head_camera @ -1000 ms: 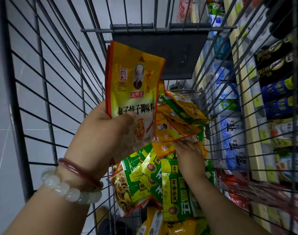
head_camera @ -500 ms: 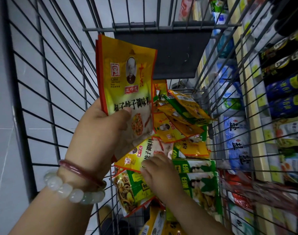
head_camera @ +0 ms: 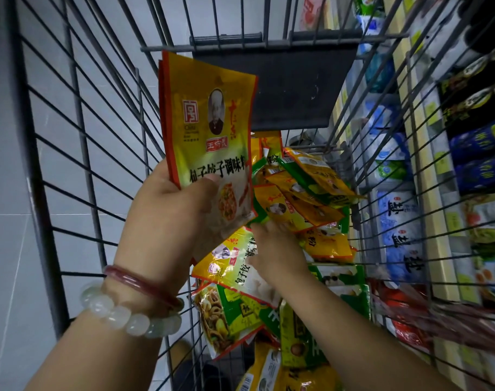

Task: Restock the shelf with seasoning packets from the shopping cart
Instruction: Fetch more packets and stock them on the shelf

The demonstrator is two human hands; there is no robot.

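My left hand holds a small stack of yellow seasoning packets with red edges upright above the wire shopping cart, thumb across the front. My right hand reaches down into the cart and pinches another yellow packet lying on the pile. Beneath and around it lie several more yellow and green seasoning packets. The fingertips of my right hand are partly hidden behind the held stack.
The shelf runs along the right beyond the cart's wire side, stocked with blue-and-white bags and dark bottles. A dark flap closes the cart's far end. Grey floor tiles lie to the left.
My right hand has left the far packets, moved toward me and taken hold of a yellow packet on the pile. The stack in my left hand has shifted slightly left.
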